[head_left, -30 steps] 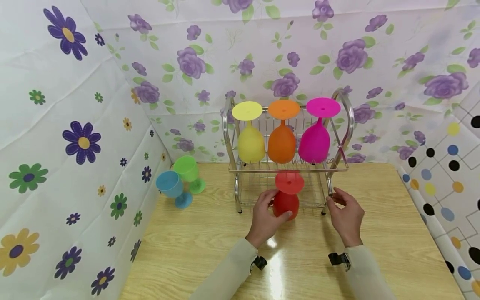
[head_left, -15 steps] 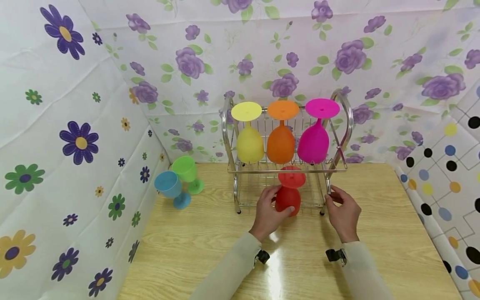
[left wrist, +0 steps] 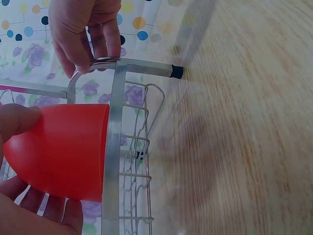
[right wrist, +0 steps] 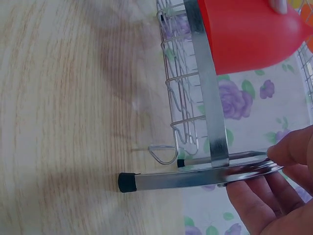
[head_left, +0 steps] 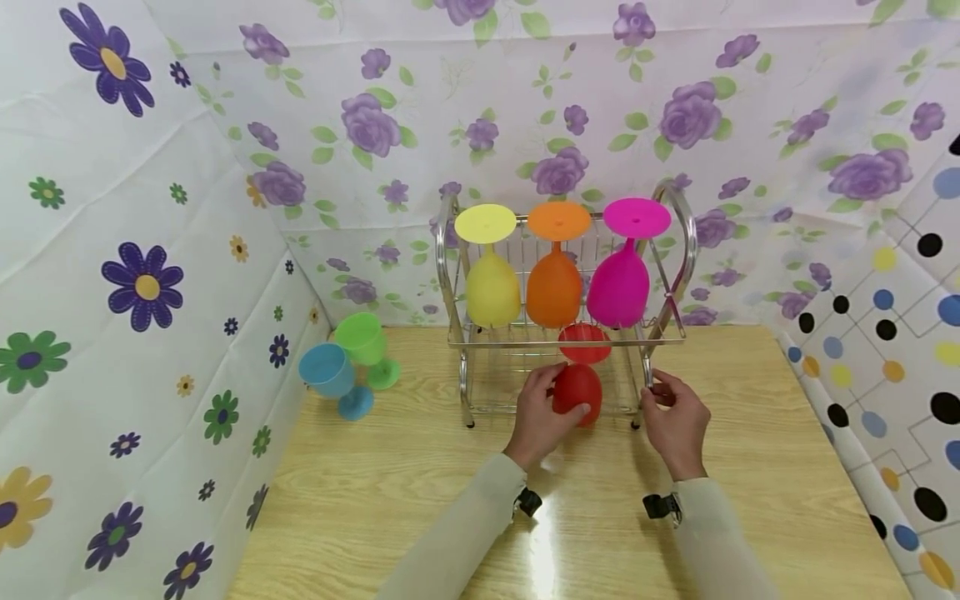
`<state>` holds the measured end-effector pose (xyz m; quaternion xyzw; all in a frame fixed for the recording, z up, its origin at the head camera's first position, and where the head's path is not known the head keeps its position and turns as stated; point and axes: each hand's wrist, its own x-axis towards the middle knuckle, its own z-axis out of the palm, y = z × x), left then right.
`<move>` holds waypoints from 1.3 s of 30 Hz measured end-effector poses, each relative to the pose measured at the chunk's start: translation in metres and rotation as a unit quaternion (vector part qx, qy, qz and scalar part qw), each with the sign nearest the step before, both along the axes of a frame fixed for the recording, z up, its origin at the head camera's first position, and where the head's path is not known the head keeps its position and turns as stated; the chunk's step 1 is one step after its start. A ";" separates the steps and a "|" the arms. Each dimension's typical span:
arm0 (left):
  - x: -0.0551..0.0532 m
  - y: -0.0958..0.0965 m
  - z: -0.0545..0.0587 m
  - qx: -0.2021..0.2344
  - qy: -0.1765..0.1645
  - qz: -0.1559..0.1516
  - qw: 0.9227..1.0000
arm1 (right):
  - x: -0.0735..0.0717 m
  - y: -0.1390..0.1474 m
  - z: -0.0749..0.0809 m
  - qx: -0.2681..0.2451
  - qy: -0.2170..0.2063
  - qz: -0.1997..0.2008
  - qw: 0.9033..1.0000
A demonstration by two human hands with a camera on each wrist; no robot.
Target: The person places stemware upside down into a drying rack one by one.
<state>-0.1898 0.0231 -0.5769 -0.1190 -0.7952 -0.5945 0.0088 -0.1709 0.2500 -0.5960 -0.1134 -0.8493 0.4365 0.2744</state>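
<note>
My left hand (head_left: 542, 421) holds a red plastic goblet (head_left: 577, 392) by its bowl, upside down, at the front of the rack's lower tier. Its foot shows partly behind the front bar of the upper tier. In the left wrist view the goblet's (left wrist: 63, 152) rim lies beside the lower front rail, with the thumb on one side and fingers on the other. The right hand (head_left: 677, 421) grips the metal rack (head_left: 566, 342) at its right front leg. Yellow (head_left: 492, 292), orange (head_left: 553, 292) and magenta (head_left: 618, 292) goblets stand inverted in a row on the upper tier.
A blue goblet (head_left: 327, 371) and a green goblet (head_left: 362, 339) stand upright together on the wooden table (head_left: 375, 508), left of the rack. Patterned cloth walls (head_left: 420, 142) rise at the back and both sides.
The left hand has moved the red goblet back into the lower tier, and its foot has passed under the upper front bar. The right hand keeps its hold on the rack.
</note>
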 end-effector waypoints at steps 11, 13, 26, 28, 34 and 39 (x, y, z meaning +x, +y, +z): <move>-0.024 0.019 -0.001 -0.038 0.014 0.004 0.999 | -0.002 -0.003 -0.003 0.009 0.005 0.007 1.000; -0.027 0.022 -0.002 -0.043 0.014 0.008 0.999 | -0.003 -0.004 -0.003 0.012 0.004 0.012 1.000; -0.038 0.041 -0.013 -0.090 0.025 -0.002 0.996 | -0.001 -0.003 0.000 0.031 0.005 0.011 0.999; -0.038 0.043 -0.014 -0.092 0.028 -0.006 0.995 | 0.000 -0.003 0.001 0.034 0.004 0.009 0.999; -0.039 0.044 -0.017 -0.106 0.038 -0.006 0.994 | 0.001 -0.003 0.000 0.043 0.007 0.012 0.999; -0.040 0.045 -0.019 -0.120 0.045 -0.006 0.992 | 0.000 -0.002 -0.003 0.046 0.009 0.015 0.999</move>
